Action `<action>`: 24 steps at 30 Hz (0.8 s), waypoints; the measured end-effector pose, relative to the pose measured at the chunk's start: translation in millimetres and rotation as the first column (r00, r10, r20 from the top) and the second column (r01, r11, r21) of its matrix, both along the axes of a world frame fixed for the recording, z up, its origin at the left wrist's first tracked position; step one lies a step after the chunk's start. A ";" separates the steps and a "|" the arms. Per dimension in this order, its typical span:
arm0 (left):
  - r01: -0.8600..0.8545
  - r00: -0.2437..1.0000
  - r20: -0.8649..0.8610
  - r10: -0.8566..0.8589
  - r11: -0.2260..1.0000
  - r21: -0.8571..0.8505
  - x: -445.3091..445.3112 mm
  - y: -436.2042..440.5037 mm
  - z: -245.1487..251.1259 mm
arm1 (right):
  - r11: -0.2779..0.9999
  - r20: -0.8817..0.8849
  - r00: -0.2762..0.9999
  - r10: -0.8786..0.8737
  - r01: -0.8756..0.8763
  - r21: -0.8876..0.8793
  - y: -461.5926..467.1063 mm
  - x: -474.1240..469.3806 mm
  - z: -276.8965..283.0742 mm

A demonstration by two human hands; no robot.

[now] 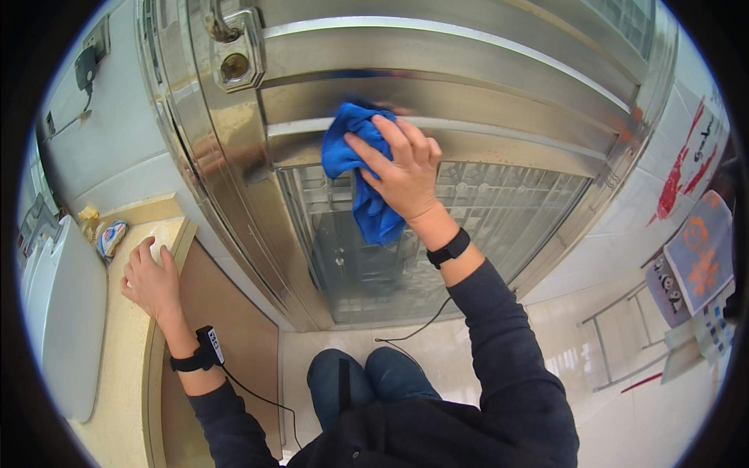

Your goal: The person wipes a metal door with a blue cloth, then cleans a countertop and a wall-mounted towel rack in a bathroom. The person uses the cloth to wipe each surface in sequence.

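Note:
My right hand (409, 169) grips a blue cloth (345, 149) and presses it to a metal door (480, 102). The cloth lies over a bright horizontal rail of the door, and its loose end hangs down before the lower glass panel (480, 216). On the left, my left hand (151, 281) rests by the edge of a yellowish countertop (126, 351), its fingers spread and slightly curled. Nothing shows in it, though its palm side is hidden. Above the cloth to the left is the door's lock plate (237, 58) with a handle.
A white appliance (70, 316) and a small printed packet (111, 237) stand on the countertop. A plug (86, 65) with a cord sits on the left wall. Right are a metal rack (603, 351) and hanging printed cloths (702, 251). Thin cables (257, 393) run from my wrist straps.

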State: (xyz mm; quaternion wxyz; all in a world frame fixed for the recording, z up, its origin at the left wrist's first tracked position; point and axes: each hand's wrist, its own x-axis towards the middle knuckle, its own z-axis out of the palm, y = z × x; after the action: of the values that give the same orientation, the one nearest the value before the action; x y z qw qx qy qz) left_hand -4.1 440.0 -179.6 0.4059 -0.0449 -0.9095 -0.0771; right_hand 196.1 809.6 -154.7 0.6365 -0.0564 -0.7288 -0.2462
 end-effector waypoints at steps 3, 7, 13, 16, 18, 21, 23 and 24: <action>-0.008 1.000 0.006 0.008 0.999 -0.033 2.2 0.3 0.4 | 0.986 -0.023 0.989 -0.147 0.144 -0.085 49.2 54.4 -6.6; -0.021 1.000 0.008 0.021 0.997 -0.070 2.5 0.3 0.0 | 0.939 -0.195 0.932 -0.304 0.258 -0.229 101.3 121.5 -8.4; -0.017 1.000 0.016 0.018 0.998 -0.066 0.0 -0.8 -2.4 | 0.873 -0.438 0.826 -0.354 0.125 -0.471 102.5 116.7 0.1; -0.027 1.000 0.000 0.027 0.996 -0.088 -1.0 -1.1 -2.8 | 0.915 -0.298 0.908 -0.296 0.180 -0.362 82.2 92.7 -4.4; -0.015 1.000 -0.007 0.014 0.996 -0.089 -1.7 -1.9 -3.1 | 0.929 -0.261 0.923 -0.282 0.194 -0.316 77.9 88.9 -3.9; -0.020 1.000 -0.009 0.019 0.994 -0.104 -3.8 -3.1 -4.7 | 0.940 -0.234 0.933 -0.273 0.208 -0.269 84.3 98.7 -0.5; -0.024 1.000 -0.016 0.022 0.993 -0.116 -5.5 -3.9 -6.2 | 0.946 -0.194 0.938 -0.287 0.245 -0.214 93.2 109.4 1.7; -0.024 1.000 -0.023 0.021 0.992 -0.122 -6.3 -4.3 -6.8 | 0.951 -0.187 0.941 -0.283 0.250 -0.183 98.4 115.7 2.5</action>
State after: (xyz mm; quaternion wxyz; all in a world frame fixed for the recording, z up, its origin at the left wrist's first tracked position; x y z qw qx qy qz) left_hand -10.5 435.7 -186.4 0.4132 -0.0603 -0.9085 -0.0162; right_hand 311.7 908.0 -152.3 0.6644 -0.2305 -0.6598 -0.2649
